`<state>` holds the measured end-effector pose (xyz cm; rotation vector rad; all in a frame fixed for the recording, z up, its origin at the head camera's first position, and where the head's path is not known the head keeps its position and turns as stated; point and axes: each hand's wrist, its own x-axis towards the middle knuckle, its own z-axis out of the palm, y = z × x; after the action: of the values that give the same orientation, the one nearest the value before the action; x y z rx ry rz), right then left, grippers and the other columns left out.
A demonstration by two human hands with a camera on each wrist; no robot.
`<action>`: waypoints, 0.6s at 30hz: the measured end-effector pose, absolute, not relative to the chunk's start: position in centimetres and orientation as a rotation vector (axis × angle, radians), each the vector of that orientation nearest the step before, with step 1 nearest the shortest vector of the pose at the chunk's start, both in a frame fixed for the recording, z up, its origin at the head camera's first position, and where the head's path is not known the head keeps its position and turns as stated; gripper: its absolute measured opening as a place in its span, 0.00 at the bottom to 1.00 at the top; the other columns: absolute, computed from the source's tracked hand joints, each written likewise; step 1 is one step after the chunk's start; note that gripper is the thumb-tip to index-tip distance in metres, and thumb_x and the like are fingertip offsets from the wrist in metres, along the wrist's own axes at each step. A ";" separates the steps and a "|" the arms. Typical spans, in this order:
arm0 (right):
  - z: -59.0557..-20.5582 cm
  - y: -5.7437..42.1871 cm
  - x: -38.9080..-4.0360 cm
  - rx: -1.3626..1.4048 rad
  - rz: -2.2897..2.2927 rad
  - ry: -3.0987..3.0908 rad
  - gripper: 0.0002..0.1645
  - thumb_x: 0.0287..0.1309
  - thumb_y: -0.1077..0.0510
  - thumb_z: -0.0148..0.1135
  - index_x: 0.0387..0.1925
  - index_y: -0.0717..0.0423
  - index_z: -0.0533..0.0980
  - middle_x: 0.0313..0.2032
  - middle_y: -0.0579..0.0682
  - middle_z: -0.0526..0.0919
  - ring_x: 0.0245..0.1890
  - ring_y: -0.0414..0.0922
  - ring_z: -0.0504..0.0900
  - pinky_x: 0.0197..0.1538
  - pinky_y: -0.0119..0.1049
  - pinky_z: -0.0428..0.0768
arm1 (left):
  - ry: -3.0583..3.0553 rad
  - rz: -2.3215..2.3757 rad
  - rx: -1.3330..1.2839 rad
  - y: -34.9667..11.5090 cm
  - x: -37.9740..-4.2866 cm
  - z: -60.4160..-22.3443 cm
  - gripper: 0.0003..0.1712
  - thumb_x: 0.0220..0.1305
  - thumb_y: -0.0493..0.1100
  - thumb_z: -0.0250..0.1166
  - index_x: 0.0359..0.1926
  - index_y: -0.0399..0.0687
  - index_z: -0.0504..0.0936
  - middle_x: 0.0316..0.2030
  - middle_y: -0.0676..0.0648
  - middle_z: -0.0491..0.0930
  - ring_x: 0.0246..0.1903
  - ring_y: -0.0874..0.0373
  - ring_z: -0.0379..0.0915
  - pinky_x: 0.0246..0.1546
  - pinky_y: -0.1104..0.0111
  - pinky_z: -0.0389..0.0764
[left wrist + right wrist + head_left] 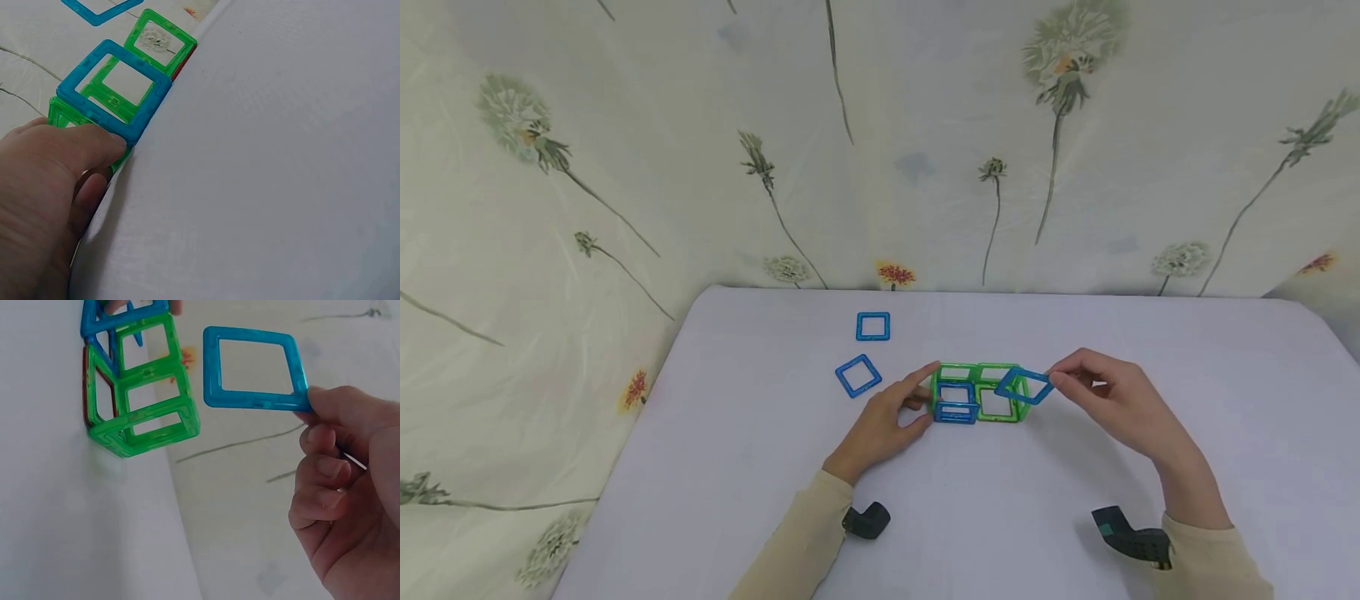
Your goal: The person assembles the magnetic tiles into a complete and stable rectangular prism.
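Several green and blue magnetic square tiles form a box-like structure (997,418) on the table. My left hand (883,425) holds its left end, the thumb on a blue tile (97,115) at the front and the other fingers partly hidden. Between thumb and fingertips my right hand (1116,404) pinches one corner of a blue square tile (256,400). That tile is raised and tilted at the structure's right end; the right wrist view shows it apart from the green tiles (147,447).
Two loose blue square tiles lie left of the structure: one (873,337) farther back, the other (845,382) nearer the left hand. The white table (737,400) meets a flower-patterned cloth (880,167) at its back and left edges. A dark wrist device (867,522) sits by the left sleeve.
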<state>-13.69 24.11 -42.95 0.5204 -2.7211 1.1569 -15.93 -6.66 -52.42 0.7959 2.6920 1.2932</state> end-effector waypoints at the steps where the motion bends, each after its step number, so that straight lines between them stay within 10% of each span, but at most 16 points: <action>1: -43.0 24.1 -13.7 0.542 1.157 -2.716 0.07 0.58 0.60 0.63 0.37 0.43 0.79 0.30 0.39 0.79 0.29 0.35 0.72 0.31 0.25 0.74 | 2.692 1.294 0.797 -6.7 -15.9 -52.4 0.48 0.60 0.40 0.66 0.70 0.79 0.49 0.49 0.58 0.79 0.46 0.66 0.74 0.53 0.73 0.77; 18: -44.0 23.7 -14.1 0.736 1.121 -2.704 0.08 0.55 0.62 0.65 0.35 0.45 0.79 0.24 0.36 0.75 0.26 0.33 0.70 0.26 0.27 0.70 | 2.692 1.286 0.790 -6.6 -15.9 -52.4 0.48 0.60 0.40 0.66 0.70 0.79 0.49 0.49 0.58 0.79 0.47 0.67 0.74 0.53 0.73 0.77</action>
<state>-14.11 23.70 -43.97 0.7359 -2.7041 1.1208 -15.95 -6.63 -52.45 0.7904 2.6919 1.2858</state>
